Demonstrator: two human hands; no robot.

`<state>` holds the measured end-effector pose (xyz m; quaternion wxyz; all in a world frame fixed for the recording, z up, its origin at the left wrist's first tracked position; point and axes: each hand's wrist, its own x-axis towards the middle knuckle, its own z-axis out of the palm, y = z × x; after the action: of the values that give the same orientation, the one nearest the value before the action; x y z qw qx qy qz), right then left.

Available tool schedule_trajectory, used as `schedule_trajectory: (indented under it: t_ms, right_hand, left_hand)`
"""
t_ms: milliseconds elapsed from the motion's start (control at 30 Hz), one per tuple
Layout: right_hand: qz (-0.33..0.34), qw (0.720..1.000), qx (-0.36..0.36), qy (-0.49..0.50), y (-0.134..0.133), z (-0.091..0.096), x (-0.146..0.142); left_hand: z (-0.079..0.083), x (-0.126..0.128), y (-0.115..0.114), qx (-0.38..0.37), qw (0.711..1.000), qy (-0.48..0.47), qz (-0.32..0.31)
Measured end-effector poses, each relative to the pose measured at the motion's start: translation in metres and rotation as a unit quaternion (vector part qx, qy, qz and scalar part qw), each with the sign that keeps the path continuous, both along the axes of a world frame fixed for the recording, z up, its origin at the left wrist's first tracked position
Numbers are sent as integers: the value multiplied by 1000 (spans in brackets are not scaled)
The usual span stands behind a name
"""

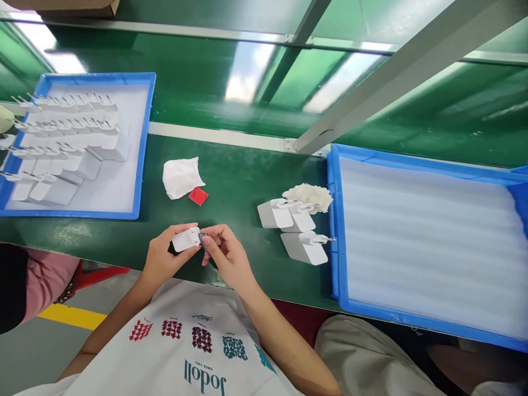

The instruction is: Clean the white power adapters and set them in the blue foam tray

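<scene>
Left hand (162,257) and right hand (226,257) pinch one charger (186,239) between their fingertips. Beyond it lie a cloth (181,177) and a red tag (198,196). To its right are three loose chargers (295,231), a wad (308,196) and a tray (335,231).

1. Bare green table (239,181) lies open at centre frame, between the white cloth (181,177) and three white chargers (295,228).
2. Blue trays block both sides: the left tray (144,148) holds rows of plugs (66,137), and the right tray (335,220) is foam-lined.
3. A slanted metal bar (371,82) crosses overhead, upper right.
</scene>
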<state>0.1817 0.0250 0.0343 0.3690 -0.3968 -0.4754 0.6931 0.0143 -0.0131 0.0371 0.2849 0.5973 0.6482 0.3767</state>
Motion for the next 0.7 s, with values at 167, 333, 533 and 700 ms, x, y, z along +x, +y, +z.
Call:
schedule_trajectory:
  t_ms: [167, 333, 533, 700]
  right_hand:
    - [-31, 997, 43, -48, -5, -2, -4]
    - [-71, 991, 74, -82, 7, -3, -15]
    - [-107, 992, 62, -35, -1, -6, -8]
    - [-79, 989, 84, -96, -15, -2, -3]
  left_hand:
    - [3, -3, 3, -17, 1000, -9, -25]
    - [2, -4, 3, 5, 999, 0, -43]
    - [2, 0, -1, -3, 999, -2, -35]
    - [2, -1, 0, -21, 999, -13, -40]
